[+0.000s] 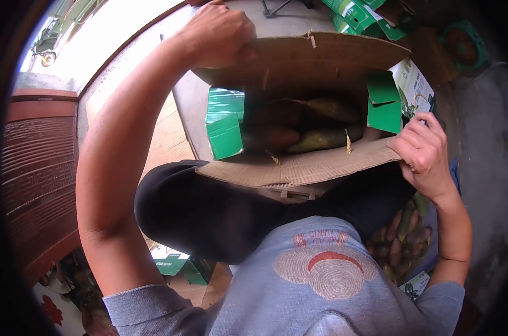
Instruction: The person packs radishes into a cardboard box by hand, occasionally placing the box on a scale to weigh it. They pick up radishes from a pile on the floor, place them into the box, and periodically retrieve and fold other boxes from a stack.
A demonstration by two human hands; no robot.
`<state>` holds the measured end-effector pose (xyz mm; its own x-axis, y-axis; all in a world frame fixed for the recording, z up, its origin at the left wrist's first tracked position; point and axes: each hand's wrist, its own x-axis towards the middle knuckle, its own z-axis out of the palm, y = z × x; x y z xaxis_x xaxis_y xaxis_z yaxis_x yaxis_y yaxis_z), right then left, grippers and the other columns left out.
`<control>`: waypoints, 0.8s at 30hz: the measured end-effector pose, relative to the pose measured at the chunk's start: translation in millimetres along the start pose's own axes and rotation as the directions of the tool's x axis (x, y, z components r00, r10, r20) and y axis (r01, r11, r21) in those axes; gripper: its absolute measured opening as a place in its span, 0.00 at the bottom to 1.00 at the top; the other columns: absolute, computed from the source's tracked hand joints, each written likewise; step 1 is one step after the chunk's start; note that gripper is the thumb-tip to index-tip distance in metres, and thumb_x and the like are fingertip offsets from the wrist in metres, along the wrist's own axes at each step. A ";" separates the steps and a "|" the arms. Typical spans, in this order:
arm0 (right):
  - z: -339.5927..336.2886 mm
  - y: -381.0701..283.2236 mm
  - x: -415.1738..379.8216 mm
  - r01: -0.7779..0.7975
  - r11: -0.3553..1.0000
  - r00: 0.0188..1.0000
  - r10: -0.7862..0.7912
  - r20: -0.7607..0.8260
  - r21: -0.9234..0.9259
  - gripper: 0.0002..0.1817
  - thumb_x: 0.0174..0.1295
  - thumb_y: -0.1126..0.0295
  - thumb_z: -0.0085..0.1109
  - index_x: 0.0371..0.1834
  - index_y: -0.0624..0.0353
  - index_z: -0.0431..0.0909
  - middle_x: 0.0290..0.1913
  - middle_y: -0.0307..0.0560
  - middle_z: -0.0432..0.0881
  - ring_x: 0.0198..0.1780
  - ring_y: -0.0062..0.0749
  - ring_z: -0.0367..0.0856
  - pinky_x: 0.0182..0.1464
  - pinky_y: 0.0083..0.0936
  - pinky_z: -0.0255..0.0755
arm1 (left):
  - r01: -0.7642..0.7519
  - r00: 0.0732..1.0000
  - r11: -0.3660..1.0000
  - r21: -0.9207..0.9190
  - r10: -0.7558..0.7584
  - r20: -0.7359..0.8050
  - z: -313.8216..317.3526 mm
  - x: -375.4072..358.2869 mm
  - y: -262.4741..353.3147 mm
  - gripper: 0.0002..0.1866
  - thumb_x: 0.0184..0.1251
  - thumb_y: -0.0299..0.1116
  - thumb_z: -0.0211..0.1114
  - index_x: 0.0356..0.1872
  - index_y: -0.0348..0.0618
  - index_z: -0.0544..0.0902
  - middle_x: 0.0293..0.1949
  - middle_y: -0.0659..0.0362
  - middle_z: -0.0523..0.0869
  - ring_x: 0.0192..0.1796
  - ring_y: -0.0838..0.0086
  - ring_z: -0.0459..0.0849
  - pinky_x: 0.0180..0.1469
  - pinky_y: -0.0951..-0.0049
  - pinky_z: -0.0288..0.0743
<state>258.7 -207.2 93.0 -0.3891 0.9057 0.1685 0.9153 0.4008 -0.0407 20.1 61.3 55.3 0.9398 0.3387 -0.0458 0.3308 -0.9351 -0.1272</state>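
Observation:
An open cardboard box (299,168) with green printed inner flaps rests on my lap, holding several long brownish-green tubers (321,137). My left hand (220,33) grips the far flap of the box at its upper left corner. My right hand (425,151) clasps the near flap at its right end, fingers curled over the edge. My knees in dark trousers (209,213) sit under the box.
More tubers (402,241) lie in a pile at my lower right. Green and white cartons (366,14) are stacked beyond the box. A flattened cardboard sheet (164,134) lies at left, with a red carved wooden panel (38,173) further left. Concrete floor is at right.

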 end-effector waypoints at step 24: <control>102.1 -246.0 277.5 0.635 0.711 0.770 -0.616 -0.167 0.302 0.04 0.41 0.66 0.58 0.16 0.40 0.81 0.18 0.33 0.79 0.31 0.25 0.82 0.38 0.29 0.66 | 0.587 0.708 0.711 0.387 -0.683 0.182 -41.6 -428.9 -122.3 0.13 0.64 0.41 0.58 0.36 0.42 0.82 0.34 0.54 0.82 0.43 0.61 0.80 0.50 0.61 0.65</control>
<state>-85.0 -40.4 49.2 -0.8462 0.4270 0.3189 0.3724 0.9018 -0.2193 -419.8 26.1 131.7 0.4234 0.8972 -0.1258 0.7537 -0.4259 -0.5006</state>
